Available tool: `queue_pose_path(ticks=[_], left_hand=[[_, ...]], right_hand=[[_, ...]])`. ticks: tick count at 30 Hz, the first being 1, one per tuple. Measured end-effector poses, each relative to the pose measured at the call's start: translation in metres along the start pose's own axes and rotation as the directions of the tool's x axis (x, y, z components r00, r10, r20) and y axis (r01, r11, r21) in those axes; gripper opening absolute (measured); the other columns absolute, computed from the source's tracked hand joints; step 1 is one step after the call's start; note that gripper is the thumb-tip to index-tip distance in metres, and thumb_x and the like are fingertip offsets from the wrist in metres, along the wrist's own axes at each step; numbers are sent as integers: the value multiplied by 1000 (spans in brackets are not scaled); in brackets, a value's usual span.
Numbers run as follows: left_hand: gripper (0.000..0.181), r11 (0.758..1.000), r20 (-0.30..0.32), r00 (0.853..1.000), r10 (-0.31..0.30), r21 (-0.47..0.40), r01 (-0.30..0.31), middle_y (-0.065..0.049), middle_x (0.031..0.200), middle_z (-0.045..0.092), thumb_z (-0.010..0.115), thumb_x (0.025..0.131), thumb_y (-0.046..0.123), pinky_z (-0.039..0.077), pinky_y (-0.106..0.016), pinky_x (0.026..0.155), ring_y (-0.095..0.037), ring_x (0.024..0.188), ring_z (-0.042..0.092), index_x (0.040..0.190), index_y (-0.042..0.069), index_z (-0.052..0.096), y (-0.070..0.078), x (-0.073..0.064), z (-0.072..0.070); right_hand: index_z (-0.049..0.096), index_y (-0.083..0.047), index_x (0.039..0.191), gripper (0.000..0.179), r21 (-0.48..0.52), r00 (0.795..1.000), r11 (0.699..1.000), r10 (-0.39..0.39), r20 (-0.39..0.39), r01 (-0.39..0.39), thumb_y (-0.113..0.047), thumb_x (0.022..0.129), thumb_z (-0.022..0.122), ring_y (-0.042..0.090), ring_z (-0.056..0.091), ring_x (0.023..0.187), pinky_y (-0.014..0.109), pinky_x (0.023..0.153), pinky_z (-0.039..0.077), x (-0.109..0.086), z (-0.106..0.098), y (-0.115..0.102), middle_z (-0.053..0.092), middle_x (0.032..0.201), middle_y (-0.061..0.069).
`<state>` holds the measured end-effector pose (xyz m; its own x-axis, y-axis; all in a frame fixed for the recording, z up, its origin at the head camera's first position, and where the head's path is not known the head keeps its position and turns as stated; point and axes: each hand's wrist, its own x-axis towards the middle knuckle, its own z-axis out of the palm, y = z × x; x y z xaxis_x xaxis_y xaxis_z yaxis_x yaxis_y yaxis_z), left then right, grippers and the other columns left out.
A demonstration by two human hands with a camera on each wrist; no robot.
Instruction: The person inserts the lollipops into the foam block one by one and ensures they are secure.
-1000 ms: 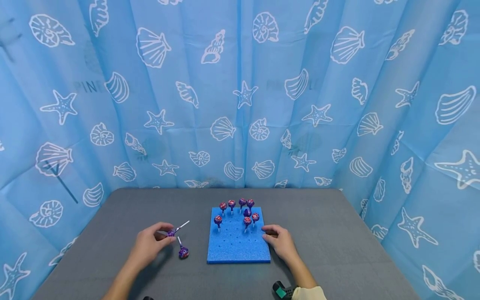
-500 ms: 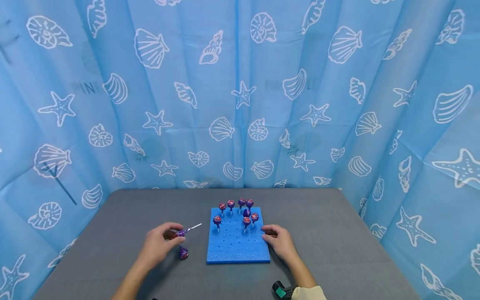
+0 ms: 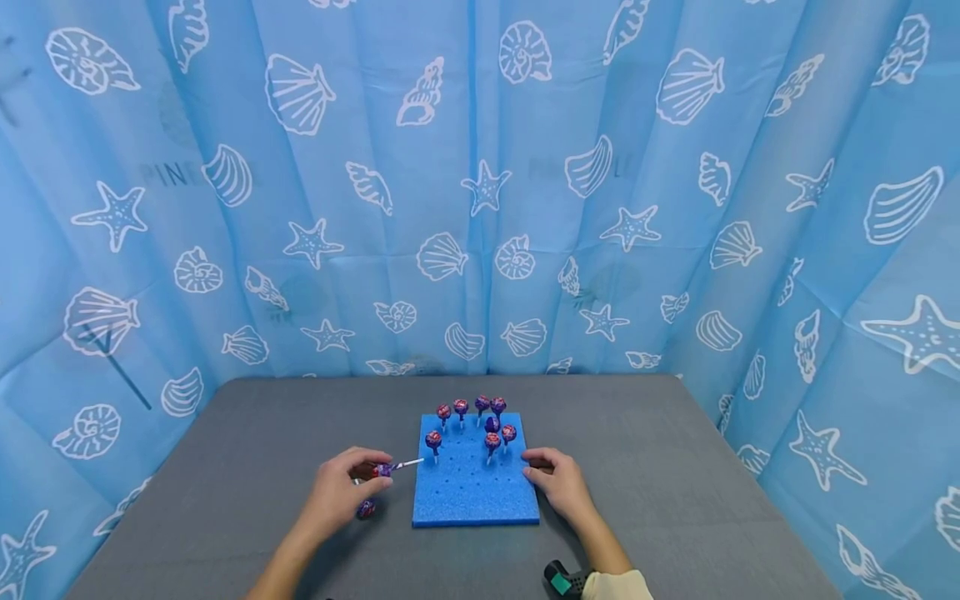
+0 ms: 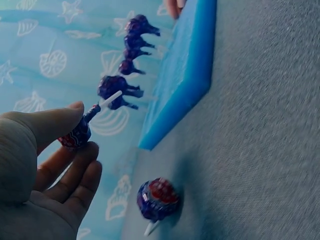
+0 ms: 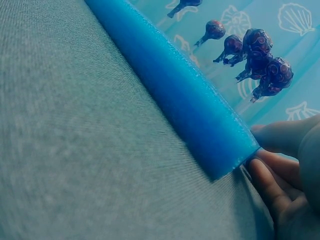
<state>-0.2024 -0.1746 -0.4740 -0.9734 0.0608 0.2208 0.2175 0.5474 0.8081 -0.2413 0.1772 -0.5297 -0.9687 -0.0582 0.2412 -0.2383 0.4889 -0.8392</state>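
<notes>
My left hand (image 3: 341, 490) pinches a wrapped lollipop (image 4: 76, 136) by its purple and red head, between thumb and fingers. The white stick points right, its tip close to the left edge of a blue foam board (image 3: 476, 505). Several lollipops (image 3: 492, 442) stand upright in the board's far half, sticks down; small holes show in its near half. A loose lollipop (image 4: 157, 199) lies on the table just below my left hand, partly covered by it in the head view. My right hand (image 3: 564, 487) holds the board's right edge between thumb and fingers.
The board lies on a grey cloth-covered table (image 3: 675, 475). Behind and beside the table hangs a blue curtain (image 3: 480, 250) with white shells and starfish. A black strapped device (image 3: 564, 578) sits at my right wrist.
My left hand has moved right with the lollipop, whose stick has swung lower and come close to the board. The right hand has stayed on the board's edge.
</notes>
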Motion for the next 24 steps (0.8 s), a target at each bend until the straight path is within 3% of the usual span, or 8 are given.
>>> queue_pose_path(ticks=[9, 24], left_hand=[[27, 997, 61, 997, -41, -57, 45, 1, 96, 66, 79, 81, 9, 57, -30, 75, -14, 83, 63, 106, 9, 68, 1, -1, 13], [24, 999, 129, 992, 11, -32, -7, 4, 94, 64, 80, 82, 26, 53, -22, 72, -15, 82, 59, 103, 17, 72, 0, -2, 22]], right_hand=[[71, -4, 105, 19, -2, 1000, 1000, 4, 7, -4, -1, 87, 70, 23, 64, 94, 39, 83, 55, 1, 0, -1, 69, 103, 6], [71, -5, 105, 18, 6, 1000, 1000, 17, 3, -17, -1, 87, 70, 23, 64, 95, 39, 83, 55, 0, -1, -1, 69, 103, 6]])
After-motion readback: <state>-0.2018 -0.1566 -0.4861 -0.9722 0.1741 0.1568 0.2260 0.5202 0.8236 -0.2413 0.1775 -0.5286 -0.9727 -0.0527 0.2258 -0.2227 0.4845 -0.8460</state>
